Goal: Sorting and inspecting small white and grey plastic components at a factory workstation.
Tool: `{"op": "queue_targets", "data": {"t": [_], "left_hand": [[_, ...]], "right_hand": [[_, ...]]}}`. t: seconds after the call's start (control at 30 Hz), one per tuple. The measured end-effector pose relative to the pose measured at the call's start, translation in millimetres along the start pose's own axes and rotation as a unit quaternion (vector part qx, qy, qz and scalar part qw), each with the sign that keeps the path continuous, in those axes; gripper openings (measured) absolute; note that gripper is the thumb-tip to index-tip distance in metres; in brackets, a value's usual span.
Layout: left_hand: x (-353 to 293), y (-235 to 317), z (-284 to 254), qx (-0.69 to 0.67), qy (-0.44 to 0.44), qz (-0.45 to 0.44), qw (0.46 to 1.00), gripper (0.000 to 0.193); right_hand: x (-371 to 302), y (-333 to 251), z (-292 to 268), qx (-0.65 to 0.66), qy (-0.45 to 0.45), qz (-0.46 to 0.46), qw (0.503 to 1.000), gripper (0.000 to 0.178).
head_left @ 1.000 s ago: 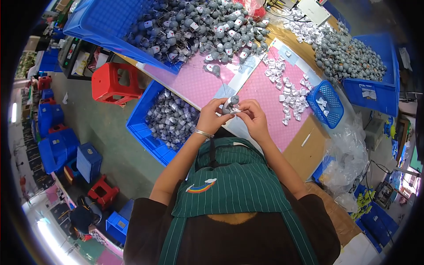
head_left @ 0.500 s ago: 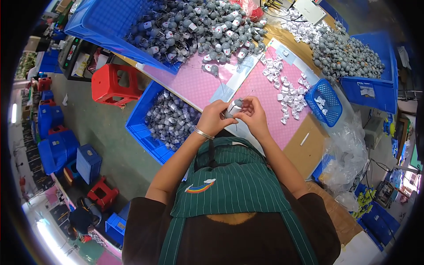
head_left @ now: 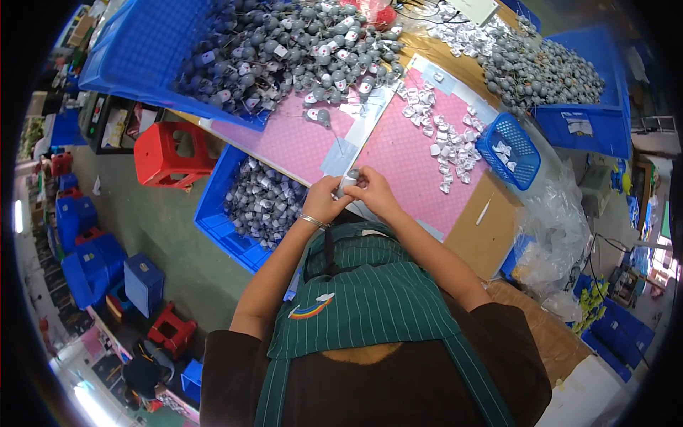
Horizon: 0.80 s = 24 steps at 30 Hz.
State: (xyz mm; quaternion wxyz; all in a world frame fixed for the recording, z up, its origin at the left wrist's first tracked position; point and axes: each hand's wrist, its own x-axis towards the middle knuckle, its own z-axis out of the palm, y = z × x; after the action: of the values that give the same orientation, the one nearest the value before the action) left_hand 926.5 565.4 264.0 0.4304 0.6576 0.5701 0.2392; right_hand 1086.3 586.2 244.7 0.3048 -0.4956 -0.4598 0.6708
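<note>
Between my two hands, close in front of my apron, is a small grey-and-white rounded plastic part [head_left: 348, 183]. My left hand [head_left: 325, 202] pinches it from the left side. The fingers of my right hand [head_left: 376, 192] close on it from the right, thumb against its near side. Fingers cover much of the part. A similar grey-and-white piece with a thin wire [head_left: 318, 116] lies on the pink mat beyond my hands. To the left of my left hand, a blue bin [head_left: 213, 229] holds many grey-and-white parts.
A large blue crate [head_left: 135, 60] and a heap of grey parts [head_left: 292, 53] stand at the far left. Small white pieces [head_left: 455, 146] lie on the pink mat near a blue basket [head_left: 523, 160]. Grey balls [head_left: 544, 75] fill another crate. A red stool [head_left: 167, 156] stands left.
The whole view has shifted, so the table things sit further left and up. Both hands still hold the part, which now looks turned more upright and is more covered by fingers.
</note>
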Motion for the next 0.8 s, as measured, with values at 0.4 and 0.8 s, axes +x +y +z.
{"op": "queue_targets", "data": {"t": [0.4,0.8], "left_hand": [[13.9,54.2,-21.8,-0.037,0.202,0.103,0.973,0.029],[-1.7,-41.5,-27.6,0.123,0.097,-0.020,0.987,0.032]], "right_hand": [[0.7,-54.0,-19.3,0.039,-0.048,-0.111,0.992,0.035],[5.8,-4.6,-31.2,-0.047,0.025,-0.065,0.996,0.040]]}}
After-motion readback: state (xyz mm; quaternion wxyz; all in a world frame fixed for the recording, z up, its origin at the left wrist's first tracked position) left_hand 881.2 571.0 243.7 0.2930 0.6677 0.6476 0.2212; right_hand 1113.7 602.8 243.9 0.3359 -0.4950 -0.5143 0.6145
